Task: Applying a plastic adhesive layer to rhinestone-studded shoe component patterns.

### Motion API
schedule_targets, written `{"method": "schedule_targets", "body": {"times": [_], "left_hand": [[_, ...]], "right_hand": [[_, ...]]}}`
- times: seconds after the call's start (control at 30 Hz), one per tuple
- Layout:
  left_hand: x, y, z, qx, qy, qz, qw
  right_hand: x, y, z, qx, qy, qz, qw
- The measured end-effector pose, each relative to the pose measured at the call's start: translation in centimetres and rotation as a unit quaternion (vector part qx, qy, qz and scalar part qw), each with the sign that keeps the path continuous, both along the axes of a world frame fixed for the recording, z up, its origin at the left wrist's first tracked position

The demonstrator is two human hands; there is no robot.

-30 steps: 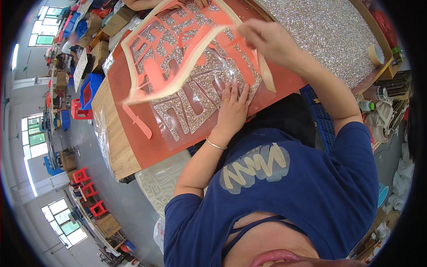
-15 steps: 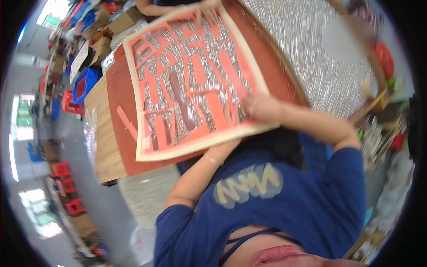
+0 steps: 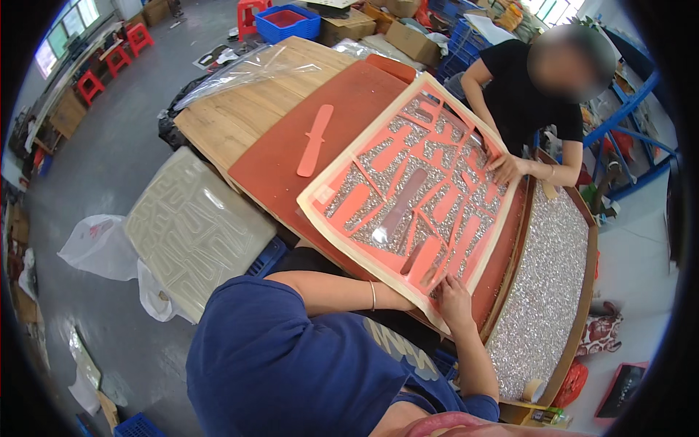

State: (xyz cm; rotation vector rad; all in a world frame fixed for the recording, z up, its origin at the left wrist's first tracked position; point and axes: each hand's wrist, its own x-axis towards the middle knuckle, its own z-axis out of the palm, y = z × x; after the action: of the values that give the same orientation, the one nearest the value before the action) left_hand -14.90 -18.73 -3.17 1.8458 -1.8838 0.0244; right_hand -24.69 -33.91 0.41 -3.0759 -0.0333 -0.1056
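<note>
A large pink sheet with cut-out shapes [image 3: 349,237] lies in a pale frame [image 3: 318,226] on the reddish board. Silvery glitter shows through its openings, and clear film shines over parts of it. My left hand [image 3: 395,297] is at the frame's near edge, its fingers hidden beneath. At the near right corner, my right hand [image 3: 456,301] bends its fingers down in a pinch; what is between them does not show. Across the sheet, a co-worker's hand [image 3: 507,167] rests on the far right side. A loose pink strip [image 3: 316,140] lies left of the frame.
The reddish board [image 3: 273,164] sits on a wooden tabletop [image 3: 218,120]. To the right stands a long tray of silver glitter [image 3: 542,277]. At left, a pale moulded sheet [image 3: 200,226] lies beside a plastic bag [image 3: 98,247]. Blue crates [image 3: 287,25] stand beyond the table.
The view has swung round, bringing the co-worker and the moulded sheet into sight. My right hand has shifted along the pink sheet to its near corner. My left hand stays at the near edge.
</note>
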Motion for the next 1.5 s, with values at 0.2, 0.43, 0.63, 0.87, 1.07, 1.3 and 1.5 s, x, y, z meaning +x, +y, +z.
{"method": "schedule_targets", "body": {"times": [0.2, 0.43, 0.63, 0.87, 1.07, 1.3, 1.5], "left_hand": [[0.4, 0.5, -0.1, 0.009, 0.006, 0.009, 1.000], [0.1, 0.6, -0.6, 0.024, 0.009, -0.003, 1.000], [-0.4, 0.0, -0.1, 0.033, -0.001, -0.013, 0.999], [-0.4, -0.6, -0.1, 0.037, -0.017, 0.024, 0.999], [-0.1, -0.9, 0.3, 0.031, -0.025, 0.039, 0.998], [0.2, -0.9, 0.7, 0.028, 0.015, 0.088, 0.996], [-0.2, -1.6, -0.6, 0.055, -0.049, 0.028, 0.997]], "right_hand": [[0.7, 0.2, 1.2, 0.022, 0.060, -0.016, 0.998], [0.6, 2.1, 0.3, -0.021, 0.042, -0.070, 0.996], [-0.5, 2.3, -0.2, -0.080, 0.010, -0.111, 0.991], [3.1, -4.8, 5.9, -0.271, -0.059, -0.116, 0.954], [3.8, -14.3, 21.6, -0.207, -0.358, -0.179, 0.893], [-2.0, -11.8, 7.4, -0.155, 0.028, 0.003, 0.988], [-7.0, -2.9, 4.0, 0.025, -0.059, -0.087, 0.994]]}}
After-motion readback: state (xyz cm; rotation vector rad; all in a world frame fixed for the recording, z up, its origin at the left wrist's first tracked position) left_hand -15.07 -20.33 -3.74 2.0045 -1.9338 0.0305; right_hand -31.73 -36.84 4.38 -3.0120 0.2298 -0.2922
